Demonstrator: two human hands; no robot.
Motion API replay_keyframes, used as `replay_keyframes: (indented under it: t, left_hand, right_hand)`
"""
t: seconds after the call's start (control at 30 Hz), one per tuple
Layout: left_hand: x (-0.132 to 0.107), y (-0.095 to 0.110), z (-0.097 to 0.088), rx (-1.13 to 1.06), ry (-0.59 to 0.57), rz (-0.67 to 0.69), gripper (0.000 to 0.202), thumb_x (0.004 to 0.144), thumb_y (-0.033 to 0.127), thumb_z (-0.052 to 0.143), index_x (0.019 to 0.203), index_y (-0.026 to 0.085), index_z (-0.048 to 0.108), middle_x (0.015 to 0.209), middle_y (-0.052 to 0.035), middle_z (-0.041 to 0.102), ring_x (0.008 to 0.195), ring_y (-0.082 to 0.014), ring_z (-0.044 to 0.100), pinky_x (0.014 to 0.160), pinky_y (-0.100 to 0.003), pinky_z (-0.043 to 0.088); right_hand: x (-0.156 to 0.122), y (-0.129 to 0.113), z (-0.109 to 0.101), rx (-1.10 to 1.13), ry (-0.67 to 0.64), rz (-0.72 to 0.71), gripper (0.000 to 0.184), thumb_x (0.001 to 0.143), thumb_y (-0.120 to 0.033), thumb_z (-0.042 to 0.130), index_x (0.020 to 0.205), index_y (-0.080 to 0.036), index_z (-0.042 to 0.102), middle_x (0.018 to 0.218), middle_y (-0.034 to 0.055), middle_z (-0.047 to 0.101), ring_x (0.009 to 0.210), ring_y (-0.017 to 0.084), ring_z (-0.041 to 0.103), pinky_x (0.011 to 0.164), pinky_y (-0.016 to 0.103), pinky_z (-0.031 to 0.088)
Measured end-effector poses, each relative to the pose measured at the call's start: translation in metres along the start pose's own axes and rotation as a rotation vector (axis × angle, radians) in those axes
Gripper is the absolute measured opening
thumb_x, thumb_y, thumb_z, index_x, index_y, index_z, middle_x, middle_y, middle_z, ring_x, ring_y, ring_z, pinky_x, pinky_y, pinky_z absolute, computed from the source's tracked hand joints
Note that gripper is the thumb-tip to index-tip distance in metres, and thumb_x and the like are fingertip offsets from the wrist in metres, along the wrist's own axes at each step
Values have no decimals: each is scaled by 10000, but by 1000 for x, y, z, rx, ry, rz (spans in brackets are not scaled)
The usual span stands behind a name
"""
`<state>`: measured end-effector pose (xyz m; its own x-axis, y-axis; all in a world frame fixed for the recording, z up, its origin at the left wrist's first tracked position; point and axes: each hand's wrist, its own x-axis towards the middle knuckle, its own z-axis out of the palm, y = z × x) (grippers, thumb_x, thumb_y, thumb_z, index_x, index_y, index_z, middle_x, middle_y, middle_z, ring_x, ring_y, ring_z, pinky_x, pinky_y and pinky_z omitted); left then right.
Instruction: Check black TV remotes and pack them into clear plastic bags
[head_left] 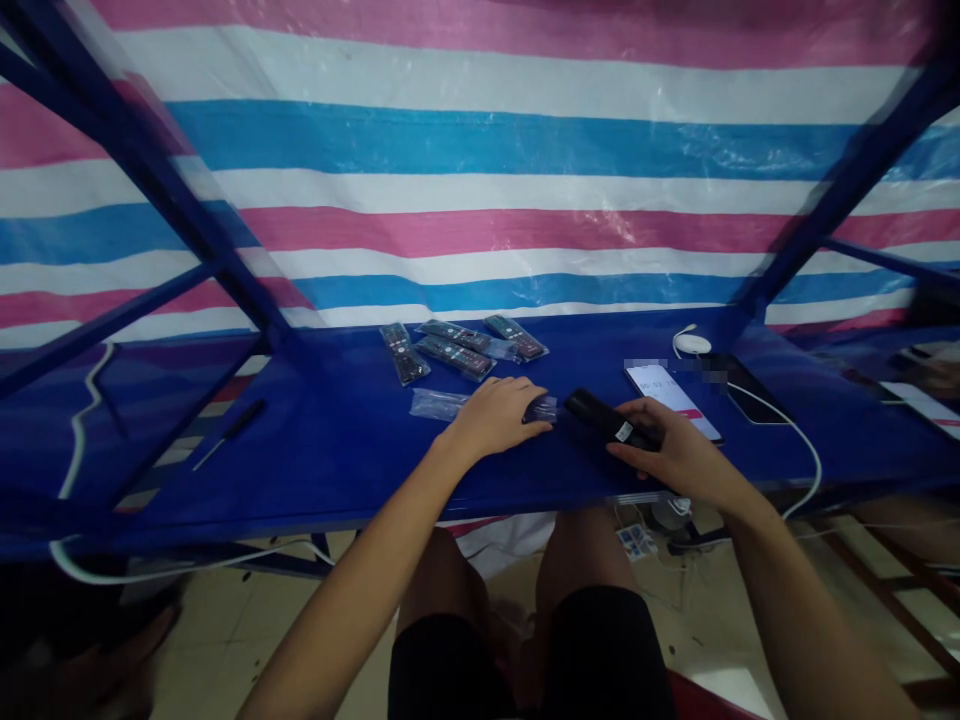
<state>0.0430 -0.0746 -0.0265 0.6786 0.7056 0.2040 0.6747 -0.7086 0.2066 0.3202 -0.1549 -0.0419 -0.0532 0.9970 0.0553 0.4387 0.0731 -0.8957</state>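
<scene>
My right hand (667, 448) is closed around a black remote control (600, 415), its back with a small white label turned up. The remote is held just above the blue table. My left hand (499, 415) lies over a clear plastic sleeve (439, 404), fingers curved onto it and thumb toward the remote. The sleeve sticks out on both sides of that hand. Behind the left hand lie several bagged remote controls: one at the left (403, 354), one in front (455, 356), one at the right (517, 337).
A lit phone (667, 395) and a dark phone (750, 390) lie at right, beside a white cable coil (691, 344). A screwdriver (232, 432) lies at left. Blue frame posts (180, 190) slope up on both sides. A striped sheet (525, 150) hangs behind. Another person's hand shows at far right.
</scene>
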Motion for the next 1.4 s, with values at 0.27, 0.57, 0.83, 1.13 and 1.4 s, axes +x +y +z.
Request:
replay_keyframes:
  t: [0.27,0.57,0.83,1.13,1.4]
  left_hand:
    - [-22,-12,-1,-49,35,13,535,1000,546,617,1434,235,574,1402,-86,666,1308,-272,588,1101,-427,387]
    - [-26,-18,1,-49,41,14,536,1017,533,598,1451,220,566,1396,-94,666,1311,-272,585,1107,-421,375]
    - [-40,-26,-17,-40,53,0,762,923,638,675,1553,262,471,1572,-95,527,1467,-290,451,1250,-503,231]
    - [-147,-101,-54,-92,160,-268,655,929,674,638,1443,270,606,1525,-87,565,1421,-304,493,1206,-506,390]
    - [-157,-104,-34,-141,256,-300,486,1005,582,577,1388,295,658,1479,-68,610,1387,-294,532,1197,-526,411]
  right_hand:
    - [23,-5,-1,-457,-89,-399,417,847,-372,765,1251,-287,706,1163,76,717,974,298,713,875,467,572]
    - [36,-4,-9,-507,-242,-406,468,885,-404,719,1342,-302,708,1199,87,669,965,283,701,854,455,580]
    - [46,-14,-4,-411,-290,-446,440,888,-430,724,1312,-314,732,1233,80,686,1030,280,703,894,443,584]
    - [52,-2,3,-354,-277,-521,407,905,-416,721,1304,-336,732,1306,63,694,1169,290,689,1031,461,566]
    - [43,-13,-23,-306,-274,-456,414,885,-442,773,1285,-340,740,1337,57,699,1200,304,687,1038,465,569]
